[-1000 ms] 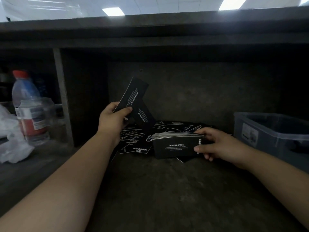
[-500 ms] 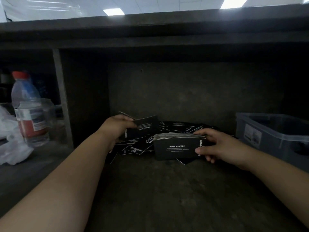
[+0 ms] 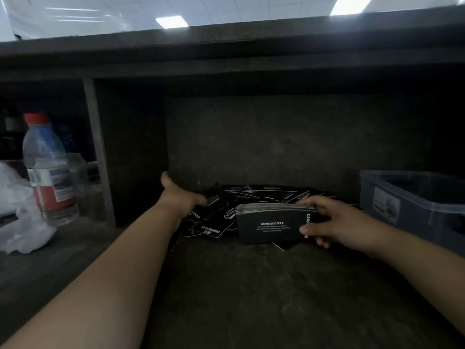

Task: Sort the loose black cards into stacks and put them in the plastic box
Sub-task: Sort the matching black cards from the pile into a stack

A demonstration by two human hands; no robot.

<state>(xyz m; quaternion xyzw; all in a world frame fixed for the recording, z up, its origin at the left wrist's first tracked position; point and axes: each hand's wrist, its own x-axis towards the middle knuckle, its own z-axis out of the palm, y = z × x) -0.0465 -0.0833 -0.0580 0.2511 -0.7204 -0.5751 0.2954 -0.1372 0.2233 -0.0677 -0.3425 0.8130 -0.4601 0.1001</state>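
Black cards [image 3: 254,193] lay heaped at the back of the shelf [image 3: 251,285]; the right hand [image 3: 337,222] clamped a squared stack [image 3: 270,224] before them, the left hand [image 3: 180,201] on the heap, finger grip unclear. Gathering, seemingly; next needs one card pinched free, box [image 3: 412,205] off right

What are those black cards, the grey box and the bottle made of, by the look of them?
The stack of cards looks like thin matte card stock: pale layered edges and white print. The box seems to be translucent greyish plastic, since its inside shows dimly through the wall. The bottle looks like clear plastic, with a red cap and a printed label.
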